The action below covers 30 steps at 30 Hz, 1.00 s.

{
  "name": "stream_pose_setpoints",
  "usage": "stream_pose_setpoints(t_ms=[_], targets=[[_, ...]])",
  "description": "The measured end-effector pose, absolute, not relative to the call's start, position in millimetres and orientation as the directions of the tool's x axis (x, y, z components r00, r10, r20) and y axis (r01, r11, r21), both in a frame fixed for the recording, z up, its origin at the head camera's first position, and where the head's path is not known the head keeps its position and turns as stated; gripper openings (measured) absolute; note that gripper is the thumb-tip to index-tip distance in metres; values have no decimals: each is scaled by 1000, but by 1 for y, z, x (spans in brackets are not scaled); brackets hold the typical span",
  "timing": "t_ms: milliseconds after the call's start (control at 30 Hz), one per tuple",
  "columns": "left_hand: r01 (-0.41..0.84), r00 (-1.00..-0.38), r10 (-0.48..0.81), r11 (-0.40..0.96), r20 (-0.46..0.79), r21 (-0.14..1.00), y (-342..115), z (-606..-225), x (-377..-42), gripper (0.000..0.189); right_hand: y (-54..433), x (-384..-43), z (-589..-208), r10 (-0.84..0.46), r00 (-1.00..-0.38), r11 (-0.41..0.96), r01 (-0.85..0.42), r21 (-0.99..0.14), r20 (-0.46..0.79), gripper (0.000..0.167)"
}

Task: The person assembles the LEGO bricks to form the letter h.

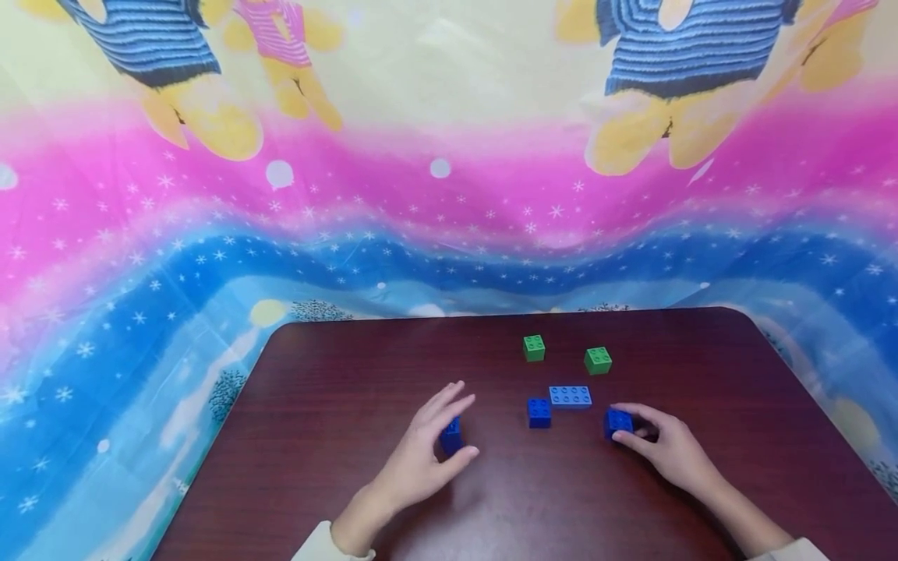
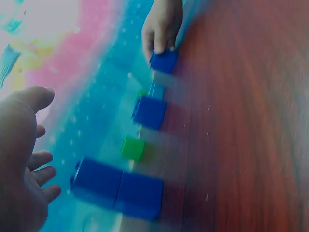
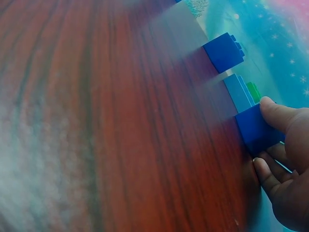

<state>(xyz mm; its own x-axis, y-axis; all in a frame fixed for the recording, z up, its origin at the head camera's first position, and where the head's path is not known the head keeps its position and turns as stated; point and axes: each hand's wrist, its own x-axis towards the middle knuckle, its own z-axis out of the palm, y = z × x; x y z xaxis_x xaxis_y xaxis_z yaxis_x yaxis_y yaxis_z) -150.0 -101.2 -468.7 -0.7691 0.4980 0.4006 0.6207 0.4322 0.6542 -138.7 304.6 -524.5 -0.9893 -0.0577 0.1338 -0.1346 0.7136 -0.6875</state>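
My left hand [image 1: 421, 456] is spread around a stack of two dark blue toy bricks [image 1: 451, 439], thumb and fingers apart. In the left wrist view a gap shows between those fingers and the stacked bricks [image 2: 118, 187]. At the right, my right hand [image 1: 673, 450] pinches another dark blue brick [image 1: 618, 425] between thumb and fingers. The right wrist view has the thumb on top edge of this brick [image 3: 258, 128] and fingertips against its near side. Between the hands sits one more dark blue brick [image 1: 539, 413], beside a flat light blue brick [image 1: 570, 396].
Two green bricks, one on the left [image 1: 534, 348] and one on the right [image 1: 598, 360], stand farther back on the dark brown table [image 1: 337, 389]. A colourful patterned cloth [image 1: 435, 210] hangs behind the table's back edge.
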Motion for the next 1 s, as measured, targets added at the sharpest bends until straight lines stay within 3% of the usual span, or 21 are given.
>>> stream_pose_setpoints(t_ms=[567,767,1000], targets=[[727,-612,744,398,266,559,-42,-483,-118,71,304,-138,-526,-58,-986,710,-153,-687,159,44],[656,-659,724,423,202,624,-34,-498,-120,75,304,-139,-525,-58,-986,706,-152,-691,158,44],[509,-761,633,446,142,736,-25,-511,-128,77,305,-138,-525,-56,-987,710,-147,-688,153,44]])
